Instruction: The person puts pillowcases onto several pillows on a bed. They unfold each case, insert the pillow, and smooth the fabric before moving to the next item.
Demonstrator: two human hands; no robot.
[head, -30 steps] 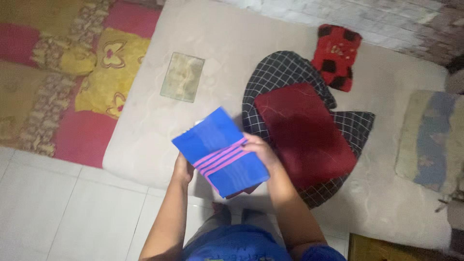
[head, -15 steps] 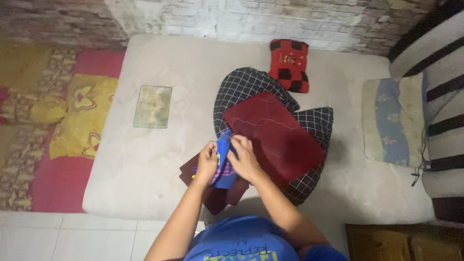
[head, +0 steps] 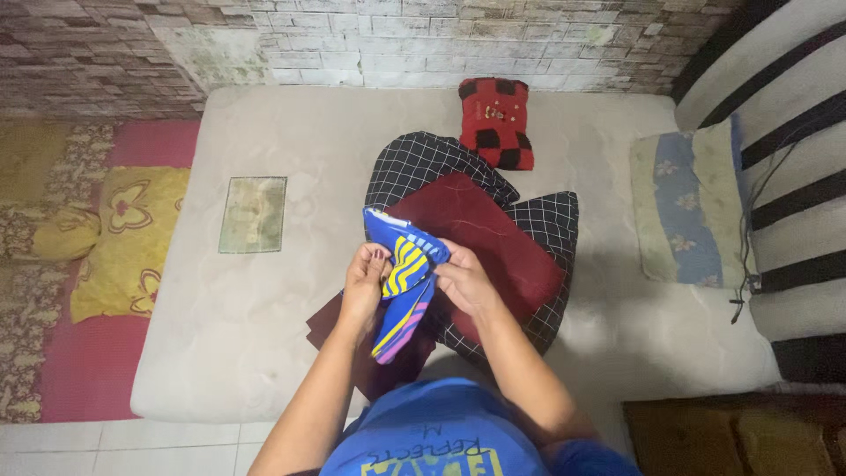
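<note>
Red-and-black checked pillow (head: 496,122), faded blue floral cushion (head: 692,198), yellow butterfly mat (head: 132,238)

A small blue cloth garment with yellow and pink stripes (head: 401,273) hangs bunched and partly folded between the person's two hands, held above the front edge of a beige mattress. Its upper end is a rounded blue fold edged in white, pointing up and to the left; below that the fabric shows curved yellow stripes, and the lower part tapers down to a narrow tip with a yellow band and a pink band along its edge. The cloth is crumpled rather than flat, and it overlaps a dark maroon cloth lying beneath it.
</note>
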